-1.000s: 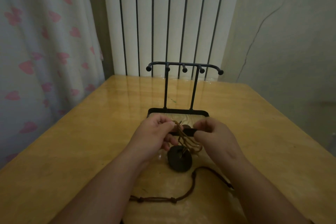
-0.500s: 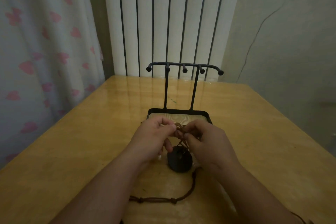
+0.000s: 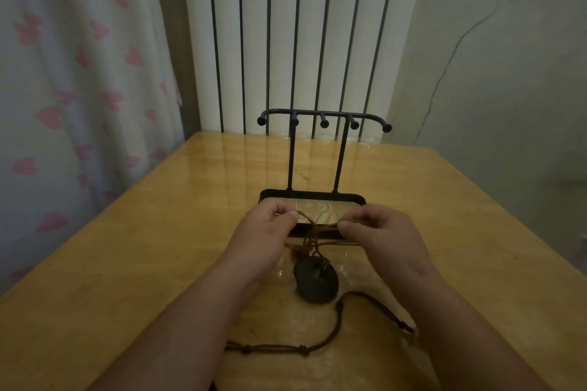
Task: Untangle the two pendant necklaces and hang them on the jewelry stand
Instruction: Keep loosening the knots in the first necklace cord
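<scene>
Tan cord [image 3: 311,232] spans left-right, pinched by left hand [image 3: 265,233], right hand [image 3: 379,232].

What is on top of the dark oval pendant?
Some light brown cords lie across the upper part of the dark pendant, running up to the left hand and the right hand. Anything beneath it is covered.

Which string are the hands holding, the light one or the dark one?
The light cord, pinched by the left hand and right hand. The dark cord just lies on the table.
</scene>
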The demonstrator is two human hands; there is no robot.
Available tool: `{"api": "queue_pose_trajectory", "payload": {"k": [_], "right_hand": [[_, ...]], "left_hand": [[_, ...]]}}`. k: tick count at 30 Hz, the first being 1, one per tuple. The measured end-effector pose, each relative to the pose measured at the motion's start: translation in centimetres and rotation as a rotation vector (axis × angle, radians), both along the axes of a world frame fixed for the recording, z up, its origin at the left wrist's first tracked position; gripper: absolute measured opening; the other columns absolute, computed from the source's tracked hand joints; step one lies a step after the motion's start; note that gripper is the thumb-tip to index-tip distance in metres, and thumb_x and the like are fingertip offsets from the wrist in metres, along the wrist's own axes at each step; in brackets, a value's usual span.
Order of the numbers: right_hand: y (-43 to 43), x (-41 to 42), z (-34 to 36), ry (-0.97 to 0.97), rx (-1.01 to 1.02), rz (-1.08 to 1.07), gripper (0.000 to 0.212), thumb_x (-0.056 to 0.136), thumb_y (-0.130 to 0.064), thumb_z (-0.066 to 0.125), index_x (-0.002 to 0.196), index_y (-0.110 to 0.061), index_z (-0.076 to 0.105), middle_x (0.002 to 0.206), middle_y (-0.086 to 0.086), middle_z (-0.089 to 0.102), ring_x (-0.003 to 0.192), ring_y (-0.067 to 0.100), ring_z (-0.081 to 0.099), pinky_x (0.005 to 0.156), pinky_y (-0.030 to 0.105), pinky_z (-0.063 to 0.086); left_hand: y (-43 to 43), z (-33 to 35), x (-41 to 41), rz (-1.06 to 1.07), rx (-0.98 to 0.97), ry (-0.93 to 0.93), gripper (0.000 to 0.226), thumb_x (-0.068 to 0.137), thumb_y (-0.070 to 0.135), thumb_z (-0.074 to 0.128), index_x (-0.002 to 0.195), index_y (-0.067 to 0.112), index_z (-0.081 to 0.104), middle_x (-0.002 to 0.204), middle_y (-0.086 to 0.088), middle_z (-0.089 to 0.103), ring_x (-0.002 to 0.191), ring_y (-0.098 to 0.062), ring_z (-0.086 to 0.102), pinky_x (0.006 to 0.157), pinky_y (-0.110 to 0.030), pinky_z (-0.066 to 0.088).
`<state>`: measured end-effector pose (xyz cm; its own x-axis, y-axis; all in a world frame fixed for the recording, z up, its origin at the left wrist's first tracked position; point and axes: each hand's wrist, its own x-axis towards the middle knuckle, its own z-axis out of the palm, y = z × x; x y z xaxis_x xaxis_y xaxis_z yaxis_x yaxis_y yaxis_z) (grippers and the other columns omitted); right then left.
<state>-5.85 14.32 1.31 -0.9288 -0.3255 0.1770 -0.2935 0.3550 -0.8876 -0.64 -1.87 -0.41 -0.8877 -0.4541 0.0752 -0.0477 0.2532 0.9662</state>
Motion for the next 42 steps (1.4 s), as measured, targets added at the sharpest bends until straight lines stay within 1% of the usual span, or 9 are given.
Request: {"api": "queue_pose_trajectory", "payload": {"k": [3,8,12,16,22,29,34,38,42], "right_hand": [[-0.2,0.0,-0.4,0.154,0.212,-0.054,0.013,0.094,-0.033,0.058,0.090,-0.025,0.068,0.083,-0.007,0.065,0.080,0.007,0.059,0.066,0.025,0.047],[0.1,-0.3,0.2,-0.229,-0.381,-0.068,0.026,0.100,-0.024,0.045,0.085,-0.010,0.061,0.075,0.006,0.052,0.063,0.017,0.040,0.060,0.033,0.034],[0.0,0.1,0.7,-0.418,-0.704,0.019,0.019,0.098,-0.021,0.043,0.095,-0.008,0.057,0.086,0.012,0.070,0.058,0.015,0.038,0.059,0.034,0.034],[-0.2,0.5,0.7,-0.508,-0.788,0.144,0.010,0.096,-0.019,0.041,0.090,-0.015,0.048,0.094,0.014,0.072,0.058,0.016,0.036,0.061,0.034,0.033],[-0.1,0.0,0.5,-0.503,-1.026,0.169,0.017,0.098,-0.021,0.038,0.084,-0.017,0.047,0.091,0.007,0.070,0.057,0.014,0.037,0.059,0.031,0.032],[-0.2,-0.1,-0.2,-0.173,-0.474,-0.145,0.027,0.101,-0.028,0.046,0.092,-0.017,0.069,0.093,0.012,0.068,0.066,0.014,0.051,0.064,0.031,0.048],[-0.4,0.0,-0.3,-0.072,-0.386,-0.107,0.023,0.099,-0.028,0.048,0.094,-0.016,0.068,0.078,0.000,0.070,0.068,0.009,0.063,0.068,0.030,0.057],[-0.3,-0.7,-1.1,0.090,0.174,-0.189,0.028,0.093,-0.036,0.057,0.119,-0.028,0.059,0.113,-0.009,0.060,0.098,0.005,0.057,0.080,0.026,0.050],[-0.6,-0.1,-0.9,0.097,0.101,-0.050,0.026,0.090,-0.022,0.059,0.114,-0.030,0.061,0.103,-0.012,0.059,0.095,0.006,0.058,0.073,0.021,0.050]], "left_hand": [[0.1,0.0,0.1,0.024,-0.037,0.000,0.012,0.098,0.026,0.052,0.089,0.027,0.060,0.070,0.008,0.051,0.061,-0.007,0.044,0.052,-0.024,0.033],[0.1,0.1,0.2,0.072,-0.138,-0.078,0.011,0.098,0.027,0.053,0.094,0.026,0.063,0.092,0.005,0.062,0.082,-0.007,0.054,0.060,-0.024,0.037],[0.1,-0.1,0.1,0.065,-0.198,-0.119,0.011,0.098,0.025,0.054,0.097,0.027,0.065,0.096,0.009,0.062,0.086,-0.005,0.055,0.062,-0.020,0.039],[0.2,-0.2,0.0,0.045,-0.244,-0.136,0.015,0.098,0.026,0.054,0.107,0.028,0.066,0.095,0.013,0.061,0.084,-0.002,0.055,0.062,-0.017,0.038],[0.0,-0.4,0.1,0.064,-0.263,-0.139,0.013,0.099,0.027,0.053,0.096,0.027,0.066,0.088,0.005,0.065,0.081,-0.009,0.059,0.065,-0.024,0.046],[0.2,0.3,0.4,0.025,-0.127,0.016,0.015,0.099,0.022,0.052,0.093,0.025,0.065,0.095,0.005,0.065,0.089,-0.007,0.058,0.066,-0.020,0.038],[0.2,0.5,0.7,-0.031,-0.120,0.081,0.018,0.099,0.021,0.053,0.089,0.030,0.066,0.092,0.009,0.066,0.089,-0.006,0.060,0.068,-0.020,0.039],[0.2,0.6,0.9,-0.046,-0.118,0.106,0.019,0.098,0.020,0.055,0.086,0.031,0.065,0.084,0.012,0.064,0.080,-0.001,0.058,0.066,-0.018,0.039],[0.2,0.5,0.8,-0.068,-0.174,0.101,0.016,0.097,0.021,0.055,0.090,0.031,0.066,0.091,0.011,0.065,0.084,-0.001,0.059,0.066,-0.014,0.040]]}}
